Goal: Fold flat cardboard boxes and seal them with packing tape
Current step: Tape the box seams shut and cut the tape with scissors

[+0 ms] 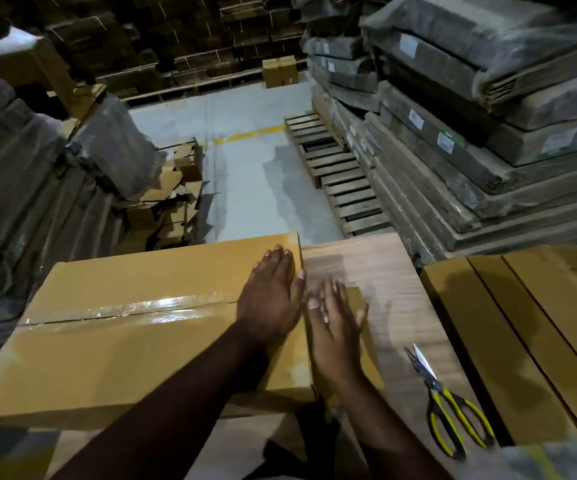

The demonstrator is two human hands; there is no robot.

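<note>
Both hands flat, holding nothing, left hand (269, 299) atop box (124, 344), blurred right hand (337, 327) smoothing tape (134, 311) down the right end; hasty rubbing may leave it wrinkled, unstuck.

A closed, rectangular tan cardboard box (134, 327) lies flat on a pale wooden table (384, 271), covering the table's left part and overhanging its left side. The two top flaps meet in a seam running left to right. A glossy strip of clear packing tape (128, 311) covers that seam, wrinkled in places, and folds down over the box's right end.
</note>
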